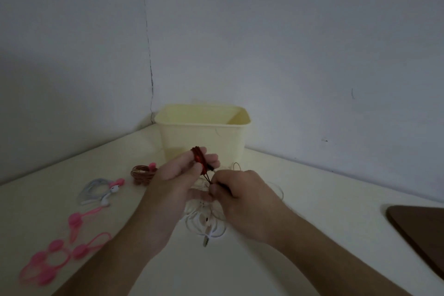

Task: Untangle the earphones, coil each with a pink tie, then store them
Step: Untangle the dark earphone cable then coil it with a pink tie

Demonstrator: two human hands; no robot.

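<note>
At frame centre, the left hand (177, 173) grips coiled red earphone cord (199, 157) around its fingers; the right hand (240, 196) pinches the tail. Slack could unravel the loops.

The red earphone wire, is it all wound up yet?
Not yet. The red earphone wire loops around left hand fingers; its tail runs to the right hand.

Bin (203, 137) far centre on bench (312, 199); two tied coils (143, 174) left of it; loose ties (55, 257) near left; tangled earphones (204, 218) centre.
</note>
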